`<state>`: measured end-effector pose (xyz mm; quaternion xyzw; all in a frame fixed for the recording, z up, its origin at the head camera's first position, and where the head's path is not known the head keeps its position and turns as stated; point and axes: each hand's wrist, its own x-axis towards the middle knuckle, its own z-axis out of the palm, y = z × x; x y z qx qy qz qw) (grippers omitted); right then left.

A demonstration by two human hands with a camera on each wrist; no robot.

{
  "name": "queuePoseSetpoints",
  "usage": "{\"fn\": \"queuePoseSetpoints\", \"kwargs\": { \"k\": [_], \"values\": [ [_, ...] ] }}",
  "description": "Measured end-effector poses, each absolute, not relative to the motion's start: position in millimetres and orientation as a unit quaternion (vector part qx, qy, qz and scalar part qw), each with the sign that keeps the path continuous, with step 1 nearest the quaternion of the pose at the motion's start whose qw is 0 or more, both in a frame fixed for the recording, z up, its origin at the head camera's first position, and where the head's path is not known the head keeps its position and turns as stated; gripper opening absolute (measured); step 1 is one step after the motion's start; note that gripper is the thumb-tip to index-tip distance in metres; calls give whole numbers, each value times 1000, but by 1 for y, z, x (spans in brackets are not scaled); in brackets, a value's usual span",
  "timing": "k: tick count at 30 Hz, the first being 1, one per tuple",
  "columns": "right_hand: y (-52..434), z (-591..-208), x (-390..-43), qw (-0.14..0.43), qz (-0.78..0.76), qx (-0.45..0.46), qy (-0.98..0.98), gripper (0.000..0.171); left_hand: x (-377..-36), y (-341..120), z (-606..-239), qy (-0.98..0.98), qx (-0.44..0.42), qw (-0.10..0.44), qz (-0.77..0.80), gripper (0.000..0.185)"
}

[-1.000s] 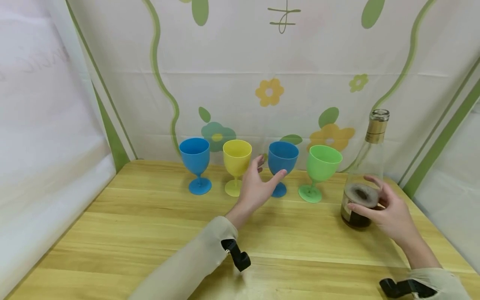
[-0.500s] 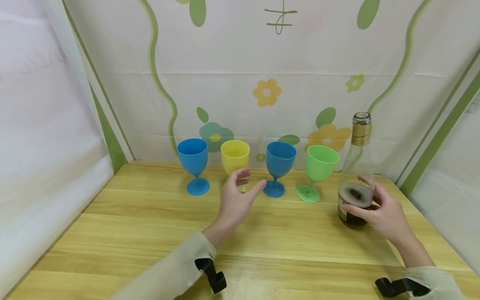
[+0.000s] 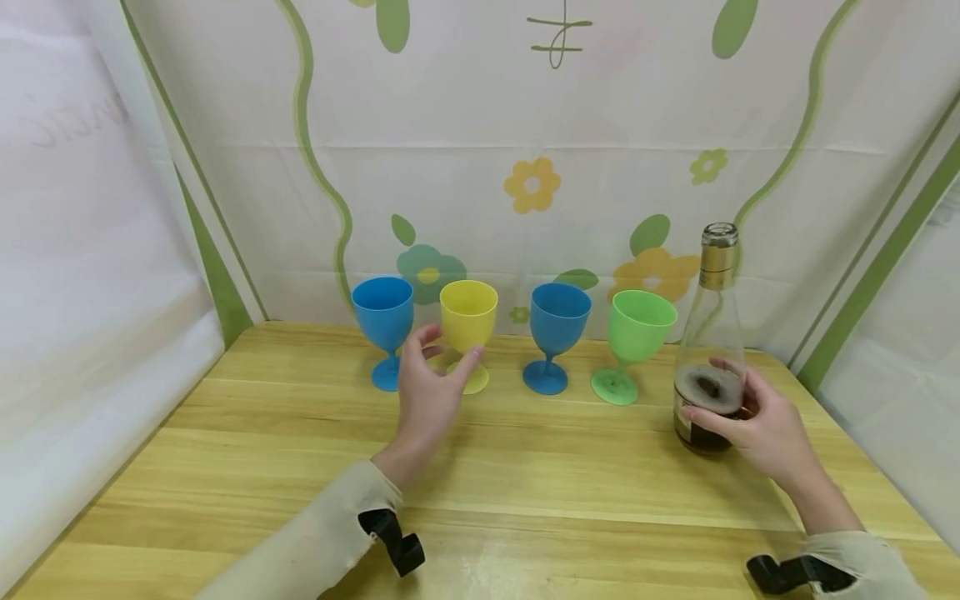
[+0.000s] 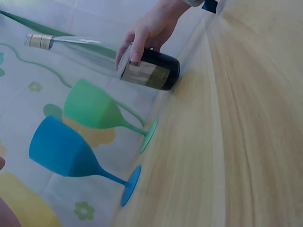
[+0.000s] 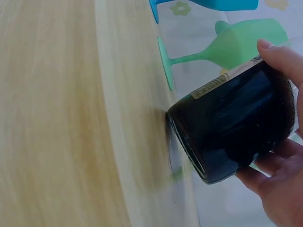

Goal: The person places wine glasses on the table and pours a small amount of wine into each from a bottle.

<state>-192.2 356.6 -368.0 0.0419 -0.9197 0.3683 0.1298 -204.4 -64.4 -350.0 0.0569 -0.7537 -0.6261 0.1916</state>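
My left hand [image 3: 429, 392] is around the yellow goblet [image 3: 468, 310] in the head view, fingers at its left and thumb in front at its right. The fingers are spread apart, with a gap showing beside the bowl; contact is unclear. On the right, my right hand [image 3: 772, 429] grips the lower part of a glass wine bottle [image 3: 708, 333], thumb in front and fingers behind. Dark, foamy-topped liquid fills the bottom of the bottle. The right wrist view shows the bottle's dark base [image 5: 232, 123] close to the tabletop; whether it fully rests there is hard to tell.
A blue goblet [image 3: 383, 312] stands left of the yellow one. Another blue goblet [image 3: 559, 318] and a green goblet [image 3: 641, 325] stand between it and the bottle. Behind the row, a flower-printed cloth [image 3: 450, 192] hangs along the back edge of the wooden table [image 3: 570, 475].
My left hand has moved left, from between the yellow and right-hand blue goblets to the yellow one. The bottle in my right hand has shifted slightly left and its neck leans less to the right.
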Motion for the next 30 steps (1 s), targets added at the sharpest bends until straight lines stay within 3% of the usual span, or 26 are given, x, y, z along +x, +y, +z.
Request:
{"fn": "queuePoseSetpoints", "kwargs": {
  "k": [10, 30],
  "values": [
    [355, -367, -191, 139, 372, 37, -917, 87, -224, -77, -349, -771, 22, 178, -611, 87],
    [338, -373, -190, 227, 373, 56, -898, 79, -257, -84, -346, -803, 10, 138, -579, 105]
  ]
}}
